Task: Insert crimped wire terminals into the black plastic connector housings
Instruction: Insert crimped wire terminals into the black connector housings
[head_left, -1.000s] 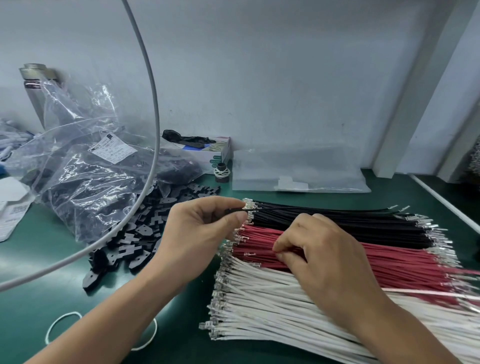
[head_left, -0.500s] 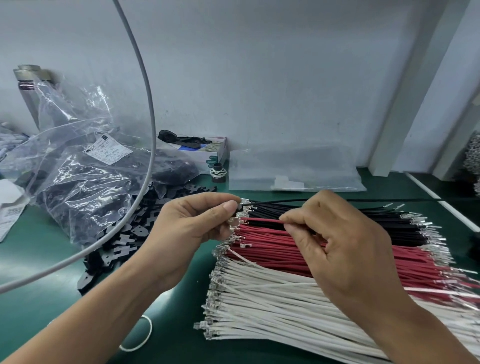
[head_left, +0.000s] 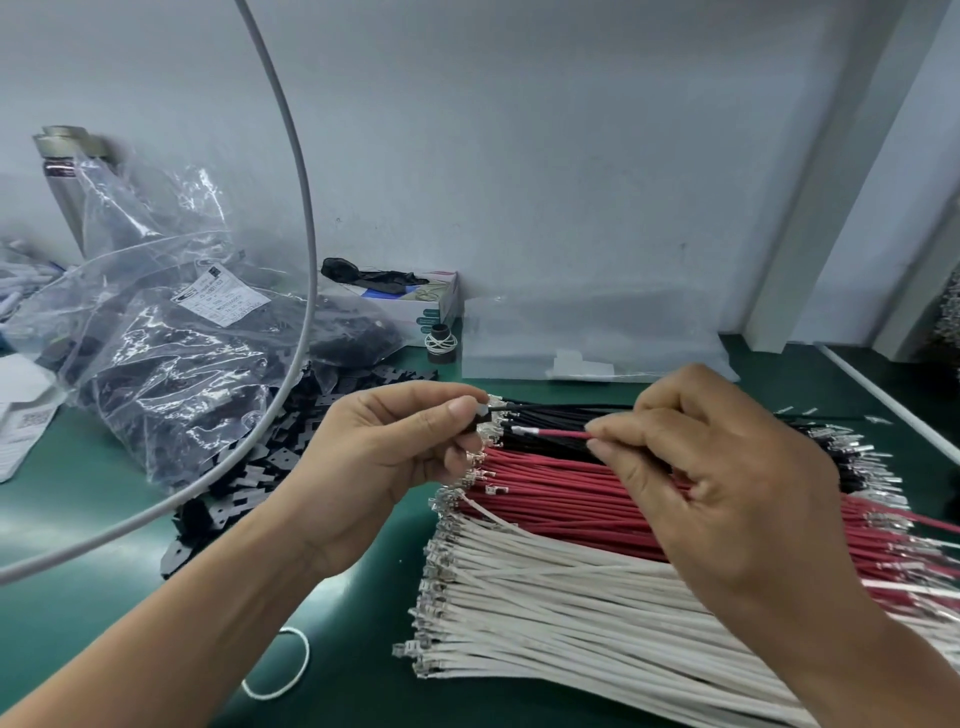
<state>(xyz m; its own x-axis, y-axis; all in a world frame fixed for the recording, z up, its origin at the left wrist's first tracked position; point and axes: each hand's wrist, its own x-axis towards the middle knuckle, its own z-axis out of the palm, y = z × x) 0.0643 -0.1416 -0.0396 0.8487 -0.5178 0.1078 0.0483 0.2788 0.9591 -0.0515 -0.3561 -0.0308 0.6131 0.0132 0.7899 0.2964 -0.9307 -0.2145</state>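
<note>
My left hand (head_left: 384, 457) pinches a small black connector housing (head_left: 479, 415) between thumb and fingers, with a black wire (head_left: 550, 404) running out of it to the right. My right hand (head_left: 727, 493) pinches a red wire (head_left: 556, 434) near its crimped metal terminal (head_left: 519, 430), which points left a short way from the housing. Below the hands lie flat rows of black wires (head_left: 561, 423), red wires (head_left: 571, 499) and white wires (head_left: 545, 613), all with crimped ends.
A heap of loose black housings (head_left: 244, 483) spills from a clear plastic bag (head_left: 171, 358) on the left of the green table (head_left: 78, 499). A grey cable (head_left: 306, 218) arcs across the left. A small box (head_left: 431, 312), a tape roll (head_left: 441, 345) and a clear bag (head_left: 587, 343) sit by the wall.
My right hand has lifted from the red wires, drawing one red wire up and bringing its terminal level with the housing in my left hand, which has risen slightly.
</note>
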